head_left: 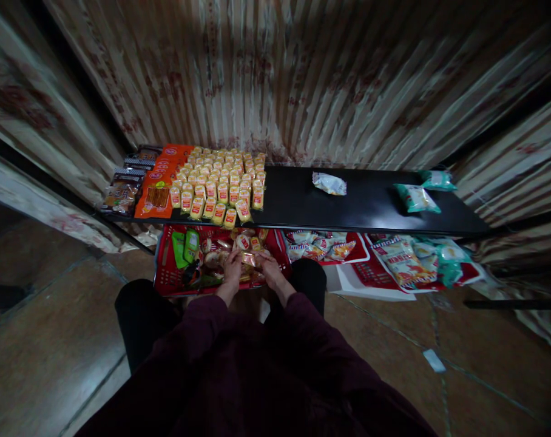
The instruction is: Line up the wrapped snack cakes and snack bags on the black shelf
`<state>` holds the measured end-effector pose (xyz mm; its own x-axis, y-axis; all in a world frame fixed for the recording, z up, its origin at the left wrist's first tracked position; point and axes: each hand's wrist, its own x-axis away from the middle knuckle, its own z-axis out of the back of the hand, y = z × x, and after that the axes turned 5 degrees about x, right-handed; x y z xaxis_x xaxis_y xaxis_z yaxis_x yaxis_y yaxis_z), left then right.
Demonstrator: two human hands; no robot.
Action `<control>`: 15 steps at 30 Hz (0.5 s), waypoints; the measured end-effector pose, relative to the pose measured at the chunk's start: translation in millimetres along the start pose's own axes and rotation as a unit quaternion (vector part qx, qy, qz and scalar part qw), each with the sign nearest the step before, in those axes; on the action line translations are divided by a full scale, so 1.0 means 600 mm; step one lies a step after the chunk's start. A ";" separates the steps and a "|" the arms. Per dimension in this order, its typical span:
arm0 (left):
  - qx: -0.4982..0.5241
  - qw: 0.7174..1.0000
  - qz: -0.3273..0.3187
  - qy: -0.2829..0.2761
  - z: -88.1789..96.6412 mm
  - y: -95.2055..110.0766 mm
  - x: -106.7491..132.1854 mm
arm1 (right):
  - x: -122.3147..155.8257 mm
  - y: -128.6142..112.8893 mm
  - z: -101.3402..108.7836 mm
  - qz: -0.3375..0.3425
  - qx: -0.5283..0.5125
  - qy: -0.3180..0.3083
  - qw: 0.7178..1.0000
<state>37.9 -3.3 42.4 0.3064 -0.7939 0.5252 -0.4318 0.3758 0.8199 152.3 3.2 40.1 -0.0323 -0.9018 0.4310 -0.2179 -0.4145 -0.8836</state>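
My left hand [232,268] and my right hand [270,268] are over the front part of a red basket [163,270]. Between them they grip a small wrapped snack cake [249,259], with fingers closed at its two ends. More wrapped cakes [243,241] lie just beyond it in the basket, with green packets [185,247] on the left side. Above the basket, the black shelf [289,203] carries tight rows of yellow wrapped cakes [218,191]. My fingertips are small and dim here, so their exact grip is unclear.
Left on the shelf are orange snack bags [159,185] and brown packets [123,193]. A white packet [329,183] and green bags [416,198] lie further right. Below stand more red baskets [371,273] of snack bags. A patterned curtain [275,79] hangs behind.
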 end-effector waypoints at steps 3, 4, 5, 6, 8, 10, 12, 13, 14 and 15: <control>-0.010 1.000 -0.012 0.007 0.001 -0.003 -0.002 | -0.004 0.002 0.004 0.002 0.017 -0.011 1.000; -0.015 1.000 -0.017 0.007 0.002 -0.003 -0.003 | -0.006 0.003 0.006 0.003 0.023 -0.017 1.000; -0.022 1.000 -0.020 0.006 0.002 -0.004 -0.003 | -0.009 0.003 0.007 0.005 0.027 -0.022 0.999; -0.027 0.999 -0.021 0.007 0.002 -0.004 -0.003 | -0.011 0.004 0.008 0.008 0.028 -0.027 0.999; -0.032 0.999 -0.016 0.011 0.003 -0.004 -0.003 | -0.016 0.004 0.009 0.013 0.026 -0.035 0.999; -0.027 1.000 -0.008 0.014 0.003 -0.004 -0.002 | -0.019 0.004 0.008 0.018 0.020 -0.032 0.999; -0.011 1.000 -0.002 0.014 0.004 -0.005 -0.001 | -0.020 0.005 0.007 0.020 0.010 -0.020 1.000; -0.003 1.000 -0.001 0.012 0.004 -0.005 -0.001 | -0.020 0.005 0.006 0.022 0.005 -0.013 1.000; 0.005 1.000 -0.001 0.009 0.004 -0.006 0.000 | -0.020 0.006 0.005 0.033 0.006 -0.004 0.999; 0.013 1.000 0.001 0.007 0.004 -0.007 0.001 | -0.019 0.007 0.004 0.045 0.009 0.006 0.999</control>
<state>38.0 -6.5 38.7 0.3170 -0.7871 0.5292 -0.4540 0.3639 0.8133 153.9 11.5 30.8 -0.0623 -0.9341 0.3515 -0.1965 -0.3338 -0.9219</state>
